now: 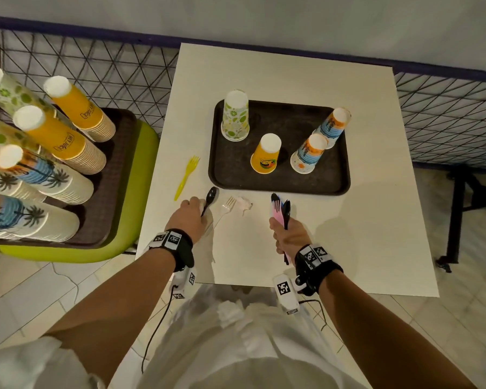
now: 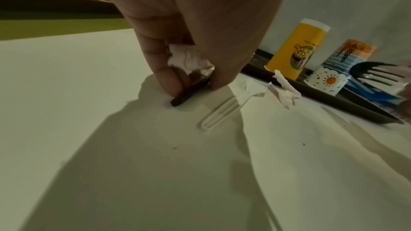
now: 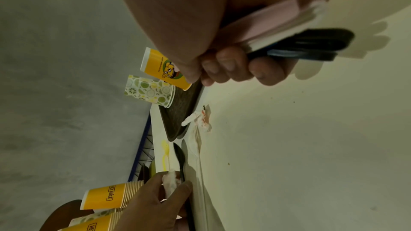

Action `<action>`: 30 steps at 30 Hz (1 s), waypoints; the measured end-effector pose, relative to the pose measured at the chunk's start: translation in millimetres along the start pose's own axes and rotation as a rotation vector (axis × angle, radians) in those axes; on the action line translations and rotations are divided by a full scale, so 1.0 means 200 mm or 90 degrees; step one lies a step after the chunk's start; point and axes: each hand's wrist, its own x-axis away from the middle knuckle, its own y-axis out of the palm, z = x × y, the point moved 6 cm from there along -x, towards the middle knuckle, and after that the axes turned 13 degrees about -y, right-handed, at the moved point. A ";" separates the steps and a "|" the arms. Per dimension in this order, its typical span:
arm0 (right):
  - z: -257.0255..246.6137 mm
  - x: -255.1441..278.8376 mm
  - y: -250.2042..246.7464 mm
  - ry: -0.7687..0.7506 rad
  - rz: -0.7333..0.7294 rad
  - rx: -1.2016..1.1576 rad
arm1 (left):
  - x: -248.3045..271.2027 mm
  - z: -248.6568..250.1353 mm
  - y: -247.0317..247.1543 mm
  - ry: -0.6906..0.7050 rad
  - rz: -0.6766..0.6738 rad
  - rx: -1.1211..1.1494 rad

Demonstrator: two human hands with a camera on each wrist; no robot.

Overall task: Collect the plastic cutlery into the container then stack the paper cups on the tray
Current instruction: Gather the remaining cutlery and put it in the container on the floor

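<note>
Fingers point(image 2: 169, 83) around black spoon point(image 1: 210, 200) just beside tray point(image 1: 216, 175) edge.

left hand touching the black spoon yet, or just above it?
Touching. In the left wrist view the left hand pinches the black spoon handle between thumb and finger, a crumpled tissue also in its grip; the head view agrees.

Yellow fork point(image 1: 186, 176), black spoon point(image 1: 210, 198), dark-brown tray point(image 1: 278, 181)
</note>
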 end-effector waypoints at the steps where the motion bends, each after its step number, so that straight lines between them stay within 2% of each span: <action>1: 0.00 0.00 0.00 -0.004 -0.001 0.014 | 0.01 0.01 -0.01 -0.008 -0.008 0.011; 4: -0.05 0.00 0.03 -0.009 -0.010 0.077 | 0.04 0.01 -0.04 -0.027 -0.019 0.071; 7: -0.14 0.01 0.06 -0.012 -0.018 0.106 | 0.10 0.06 -0.09 0.003 -0.033 0.174; 13: -0.31 -0.02 0.25 -0.018 -0.031 -0.137 | 0.26 0.28 -0.19 0.091 -0.068 0.268; 20: -0.39 -0.03 0.34 0.030 -0.045 -0.233 | 0.27 0.39 -0.14 0.085 -0.115 0.279; 22: -0.39 -0.03 0.36 0.030 -0.076 -0.249 | 0.27 0.41 -0.12 0.080 -0.091 0.207; 25: -0.40 -0.03 0.37 0.024 -0.100 -0.252 | 0.30 0.41 -0.13 0.023 -0.057 0.122; 28: -0.40 -0.03 0.35 0.030 -0.120 -0.294 | 0.31 0.43 -0.12 0.033 -0.077 0.131; 30: -0.39 -0.05 0.34 0.022 -0.128 -0.271 | 0.30 0.42 -0.12 0.023 -0.105 0.158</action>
